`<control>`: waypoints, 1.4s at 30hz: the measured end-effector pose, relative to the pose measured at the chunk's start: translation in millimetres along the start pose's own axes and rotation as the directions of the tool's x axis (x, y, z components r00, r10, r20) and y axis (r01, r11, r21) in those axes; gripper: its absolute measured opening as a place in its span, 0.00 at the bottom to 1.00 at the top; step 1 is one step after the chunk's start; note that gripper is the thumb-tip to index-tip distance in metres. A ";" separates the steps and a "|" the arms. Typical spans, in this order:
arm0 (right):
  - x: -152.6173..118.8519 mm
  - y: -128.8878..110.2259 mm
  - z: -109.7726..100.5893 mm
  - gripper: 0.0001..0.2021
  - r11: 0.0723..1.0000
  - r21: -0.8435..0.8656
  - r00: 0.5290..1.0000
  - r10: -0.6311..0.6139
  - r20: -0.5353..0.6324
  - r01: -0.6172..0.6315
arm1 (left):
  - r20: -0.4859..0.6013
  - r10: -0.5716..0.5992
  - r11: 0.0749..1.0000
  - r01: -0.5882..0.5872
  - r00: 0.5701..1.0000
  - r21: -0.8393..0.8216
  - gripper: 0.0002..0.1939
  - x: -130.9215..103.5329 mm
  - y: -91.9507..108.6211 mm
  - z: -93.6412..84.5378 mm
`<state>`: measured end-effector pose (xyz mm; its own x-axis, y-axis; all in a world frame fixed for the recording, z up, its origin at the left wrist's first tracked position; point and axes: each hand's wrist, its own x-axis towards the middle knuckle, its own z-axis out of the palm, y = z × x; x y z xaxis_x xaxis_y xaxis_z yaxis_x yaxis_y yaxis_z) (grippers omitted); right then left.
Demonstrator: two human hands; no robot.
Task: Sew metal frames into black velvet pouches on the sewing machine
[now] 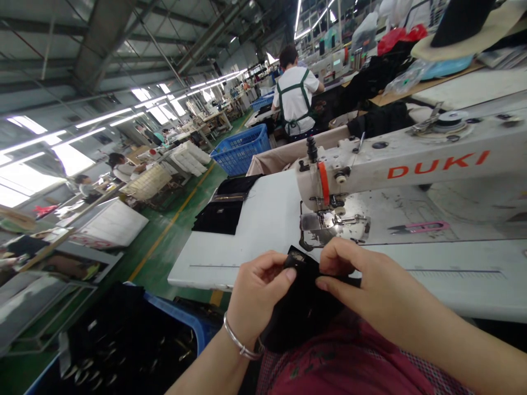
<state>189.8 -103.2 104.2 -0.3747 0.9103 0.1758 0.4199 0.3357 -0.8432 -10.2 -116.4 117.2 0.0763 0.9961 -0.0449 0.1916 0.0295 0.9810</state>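
Head view: left hand [260, 286], right hand [366, 278] pinching black cloth [302, 307]; corner toward machine [366, 171]; long axis unclear.

Black soft cloth piece [296, 312]: upper left partly covered by the left grip [261, 280], right portion by the right grip [362, 269]; lower right outline lost against the dark red printed garment [349, 365], itself cropped at the bottom. White metal sewing machine with red lettering [370, 164]: cut off at right. Blue plastic crate [177, 311]: cropped below, dark contents [123, 340] blurred (pale glints [82, 376], nature undetermined). White rectangular tag [220, 210] on the flat black folded pieces [216, 222]: too small to read.
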 end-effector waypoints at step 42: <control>77.4 147.6 9.9 0.12 0.609 -0.691 0.917 -0.320 0.237 0.391 | 0.497 0.457 0.417 -0.671 0.738 0.613 0.11 175.9 -118.3 38.9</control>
<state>214.6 14.4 -11.7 -0.6739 0.6701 0.3112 0.6799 0.7273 -0.0936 18.6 52.1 -14.1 0.6303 0.7067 0.3215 0.6284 -0.7075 0.3232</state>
